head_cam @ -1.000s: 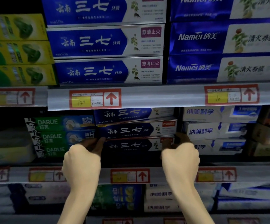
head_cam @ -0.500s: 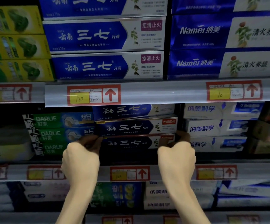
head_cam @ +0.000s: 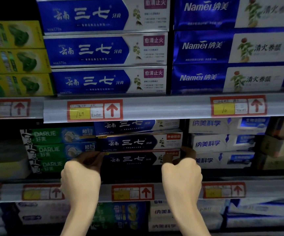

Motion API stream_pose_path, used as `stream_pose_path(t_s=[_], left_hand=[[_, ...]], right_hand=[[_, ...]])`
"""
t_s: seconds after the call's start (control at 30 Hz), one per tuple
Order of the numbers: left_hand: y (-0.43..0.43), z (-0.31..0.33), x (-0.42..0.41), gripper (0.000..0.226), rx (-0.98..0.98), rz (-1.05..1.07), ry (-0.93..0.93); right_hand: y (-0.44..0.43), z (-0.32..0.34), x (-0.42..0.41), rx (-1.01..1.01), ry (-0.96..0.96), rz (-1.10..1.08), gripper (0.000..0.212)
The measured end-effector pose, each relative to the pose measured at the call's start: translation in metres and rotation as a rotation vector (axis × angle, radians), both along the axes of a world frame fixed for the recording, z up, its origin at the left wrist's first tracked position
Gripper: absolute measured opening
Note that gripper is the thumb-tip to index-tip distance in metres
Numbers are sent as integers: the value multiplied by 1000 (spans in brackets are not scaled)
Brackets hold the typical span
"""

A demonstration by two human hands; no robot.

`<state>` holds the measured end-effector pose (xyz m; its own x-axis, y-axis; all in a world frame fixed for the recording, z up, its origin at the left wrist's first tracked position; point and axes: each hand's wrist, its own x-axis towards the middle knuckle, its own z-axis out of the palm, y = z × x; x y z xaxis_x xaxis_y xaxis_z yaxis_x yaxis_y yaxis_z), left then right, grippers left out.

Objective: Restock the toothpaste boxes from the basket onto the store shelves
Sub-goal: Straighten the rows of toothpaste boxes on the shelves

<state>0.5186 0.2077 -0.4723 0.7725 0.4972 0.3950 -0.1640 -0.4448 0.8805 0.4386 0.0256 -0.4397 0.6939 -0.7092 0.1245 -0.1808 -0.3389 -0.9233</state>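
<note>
1. Plainly, both hands are on one carton. The left hand (head_cam: 80, 178) grips the left end of the lowest dark-blue box (head_cam: 134, 159) and the right hand (head_cam: 182, 176) grips its right end. The fingers of both curl into the shadow beyond the price rail (head_cam: 171, 189), with the knuckles facing the camera.
2. That box lies lengthwise at the front of the middle shelf, brand face outward, directly beneath two matching boxes (head_cam: 137, 143). The basket is not in view.
3. Holding both ends looks meant to keep a long, thin carton square to the shelf. That way it sits flush under the stack and does not skew into its neighbours. The green Darlie boxes (head_cam: 52, 149) stand just to its left and the white boxes (head_cam: 223, 143) just to its right.
4. The cartons are thin glossy card, long and rectangular with crisp edges, and a bright line of light runs along one top edge. Card like this probably dents at the end flaps, so a light pinch would suit it.
5. The rail is a smooth, pale plastic strip carrying red-and-yellow price tags (head_cam: 132, 192).
6. On the shelf above, the blue-and-white boxes (head_cam: 95, 50) are also stacked flat with their faces outward. The lower stack follows the same arrangement.
</note>
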Motion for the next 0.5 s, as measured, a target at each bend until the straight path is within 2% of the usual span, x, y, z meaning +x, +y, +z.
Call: stream_pose_path(t_s=[0.13, 0.23, 0.3, 0.37, 0.43, 0.47, 0.5], left_hand=[[-1, 5, -5, 15, 56, 10, 24], [-6, 15, -13, 14, 97, 41, -4], [-9, 19, -16, 17, 96, 38, -40], [-10, 21, -15, 19, 99, 35, -77], [-11, 20, -13, 16, 93, 46, -76], [-12, 20, -13, 18, 85, 50, -77], [-13, 21, -13, 19, 76, 48, -81]], right_hand=[[6, 3, -5, -35, -24, -8, 47], [8, 11, -8, -48, -56, -2, 19], [9, 16, -6, -87, -85, 6, 18], [12, 24, -2, -115, -91, 29, 51], [12, 30, -1, -109, -117, 39, 73], [9, 31, 1, -104, -123, 42, 71], [6, 32, 4, -94, -131, 41, 55]])
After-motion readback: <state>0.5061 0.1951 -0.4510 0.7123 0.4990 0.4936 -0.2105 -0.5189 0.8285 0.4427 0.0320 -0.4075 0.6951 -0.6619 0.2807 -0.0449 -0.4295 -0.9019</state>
